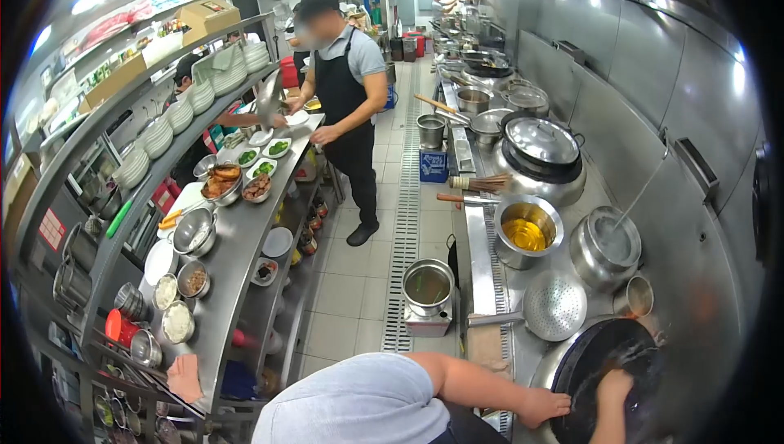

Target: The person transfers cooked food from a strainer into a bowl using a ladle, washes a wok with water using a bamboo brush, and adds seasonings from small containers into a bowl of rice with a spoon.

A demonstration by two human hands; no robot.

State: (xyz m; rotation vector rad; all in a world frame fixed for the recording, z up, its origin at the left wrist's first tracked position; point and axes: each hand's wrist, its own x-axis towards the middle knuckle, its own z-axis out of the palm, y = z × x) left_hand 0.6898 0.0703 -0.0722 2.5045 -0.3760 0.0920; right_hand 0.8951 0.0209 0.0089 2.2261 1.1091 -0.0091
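Note:
A black wok [608,362] sits on the range at the lower right, with a streak of water across its inside. My left hand [545,406] is closed on the wok's near left rim. Over the bowl of the wok, my right hand [614,387] is closed like a fist; what it holds is hidden. Beside the wok lies a perforated metal strainer [554,305] with a long handle. A small metal pot [635,297] stands just behind the wok.
A pot of yellow oil [525,232], a steel water pot [606,246] and a lidded pot [541,140] line the range. A stockpot [428,285] stands at the aisle edge. At the left counter [245,236], with food bowls and plates, a person in a black apron [347,77] handles dishes.

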